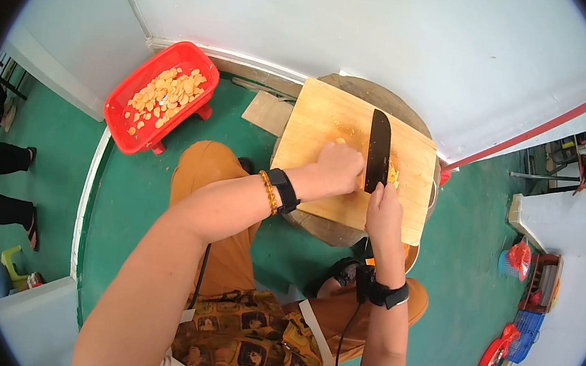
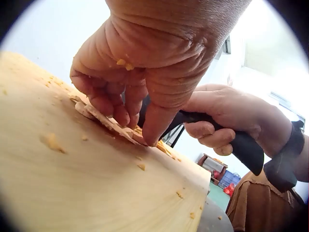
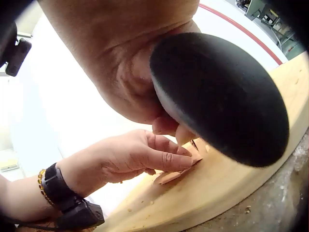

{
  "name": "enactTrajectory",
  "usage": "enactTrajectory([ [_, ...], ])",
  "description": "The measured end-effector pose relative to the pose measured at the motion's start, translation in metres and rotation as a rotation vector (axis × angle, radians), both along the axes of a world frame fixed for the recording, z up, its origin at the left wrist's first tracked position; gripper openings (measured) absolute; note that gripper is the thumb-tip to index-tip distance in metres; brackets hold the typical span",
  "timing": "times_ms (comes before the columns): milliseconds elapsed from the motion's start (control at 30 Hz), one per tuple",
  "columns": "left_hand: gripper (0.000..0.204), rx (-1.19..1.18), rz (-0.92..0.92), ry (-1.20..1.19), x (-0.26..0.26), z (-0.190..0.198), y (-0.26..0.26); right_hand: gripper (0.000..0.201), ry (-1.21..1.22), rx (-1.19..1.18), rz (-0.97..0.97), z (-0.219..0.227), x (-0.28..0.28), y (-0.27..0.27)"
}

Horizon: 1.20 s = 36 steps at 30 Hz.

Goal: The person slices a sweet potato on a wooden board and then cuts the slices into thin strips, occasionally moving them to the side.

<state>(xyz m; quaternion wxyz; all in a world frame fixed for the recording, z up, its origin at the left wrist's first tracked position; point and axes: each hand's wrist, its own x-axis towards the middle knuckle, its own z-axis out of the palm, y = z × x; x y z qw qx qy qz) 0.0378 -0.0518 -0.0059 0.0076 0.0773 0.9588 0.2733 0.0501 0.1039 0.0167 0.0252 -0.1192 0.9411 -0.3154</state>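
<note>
My right hand (image 1: 385,213) grips the black handle (image 3: 219,99) of a wide kitchen knife (image 1: 379,145), whose dark blade points away over the wooden cutting board (image 1: 317,118). Just left of the blade, my left hand (image 1: 340,168) holds a small stack of thin orange vegetable slices (image 2: 108,122) against the board, fingertips bent down and thumb at the near end. Its fingers cover part of the stack. Thin orange shreds (image 1: 393,173) lie on the far side of the blade. Small crumbs (image 2: 141,167) dot the board, and a few stick to the left palm.
The board rests on a round wooden block (image 1: 358,87) beside a white wall. A red basin (image 1: 118,127) with many orange slices (image 1: 164,96) stands at the left. Part of a bowl (image 1: 411,256) shows below the board. Another person's legs (image 1: 1,208) are at far left.
</note>
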Motion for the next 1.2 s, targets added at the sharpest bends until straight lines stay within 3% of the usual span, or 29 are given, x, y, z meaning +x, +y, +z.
enactTrajectory([
  [100, 0.016, -0.043, 0.012, 0.058, 0.000, -0.003, 0.003, 0.023, -0.062, 0.033, 0.006, 0.007, 0.008, 0.002],
  [200, 0.017, -0.049, 0.013, 0.079, 0.000, -0.004, 0.004, 0.025, 0.045, 0.007, 0.059, -0.006, 0.011, 0.006],
  [800, 0.010, 0.071, 0.041, -0.114, -0.007, 0.004, 0.005, 0.022, 0.056, 0.149, 0.037, -0.012, 0.007, -0.010],
  [900, 0.005, 0.023, 0.056, 0.013, -0.006, -0.005, 0.006, 0.023, 0.101, 0.018, 0.059, -0.023, -0.013, -0.014],
  [1000, 0.013, -0.025, 0.035, 0.044, -0.002, -0.004, 0.005, 0.025, -0.074, -0.065, 0.029, -0.020, -0.023, -0.007],
  [1100, 0.023, -0.069, 0.022, 0.040, 0.000, 0.000, 0.001, 0.026, -0.087, -0.103, -0.032, -0.016, -0.009, 0.002],
  [1200, 0.030, -0.057, 0.051, 0.031, 0.000, -0.001, -0.001, 0.025, 0.011, 0.035, 0.021, -0.001, 0.004, 0.007],
])
